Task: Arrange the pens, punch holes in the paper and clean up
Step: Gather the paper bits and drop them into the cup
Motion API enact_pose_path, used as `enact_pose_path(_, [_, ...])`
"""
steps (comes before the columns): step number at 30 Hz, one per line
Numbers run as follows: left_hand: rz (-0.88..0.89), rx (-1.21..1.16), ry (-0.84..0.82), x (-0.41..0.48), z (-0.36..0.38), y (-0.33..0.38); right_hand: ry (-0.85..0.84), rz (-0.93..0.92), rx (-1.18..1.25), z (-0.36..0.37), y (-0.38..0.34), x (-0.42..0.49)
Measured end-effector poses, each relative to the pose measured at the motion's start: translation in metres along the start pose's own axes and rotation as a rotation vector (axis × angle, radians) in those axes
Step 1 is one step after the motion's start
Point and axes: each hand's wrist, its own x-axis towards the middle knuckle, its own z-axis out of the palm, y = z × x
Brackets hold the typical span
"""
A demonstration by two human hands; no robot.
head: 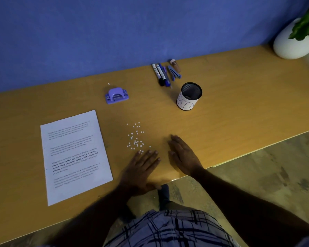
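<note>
Left hand point(141, 170), fingers straight, seemingly touching paper dots point(136, 140); right hand point(184, 155) straight-fingered beside.

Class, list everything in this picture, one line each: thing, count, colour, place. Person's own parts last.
desk: one, yellow-brown, foreground
wall: one, blue, behind the desk
sheet of paper: one, white with print, desk's left
hole punch: one, purple, beyond the sheet
paper dots: many, white, scattered ahead of the hands
pens: several, white, blue and purple, together near the wall
small tool: one, blue, right of the pens
small bottle: one, brown, pink cap, beside the tool
mesh cup: one, black, white BIN label, in front of the pens
plant pot: one, white, green leaves, far right corner
left hand: one, flat on desk, at the dots' near edge
right hand: one, fingers straight, right of the dots
</note>
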Motion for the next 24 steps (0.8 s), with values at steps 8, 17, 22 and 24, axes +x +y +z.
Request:
enact_pose_path(8, [-0.251, 0.049, 0.027, 0.008, -0.023, -0.041, -0.036, 0.084, -0.141, 0.024, -0.01, -0.003])
enact_pose_path(17, [-0.417, -0.027, 0.106, 0.004, -0.036, -0.079, -0.061, 0.055, -0.208, 0.024, -0.015, 0.017])
enact_pose_path(22, [-0.459, -0.003, 0.06, 0.009, -0.043, -0.096, -0.094, 0.037, -0.324, 0.04, -0.048, 0.033])
enact_pose_path(24, [-0.453, -0.002, 0.054, 0.012, -0.046, -0.103, -0.085, -0.017, -0.339, 0.051, -0.061, 0.032])
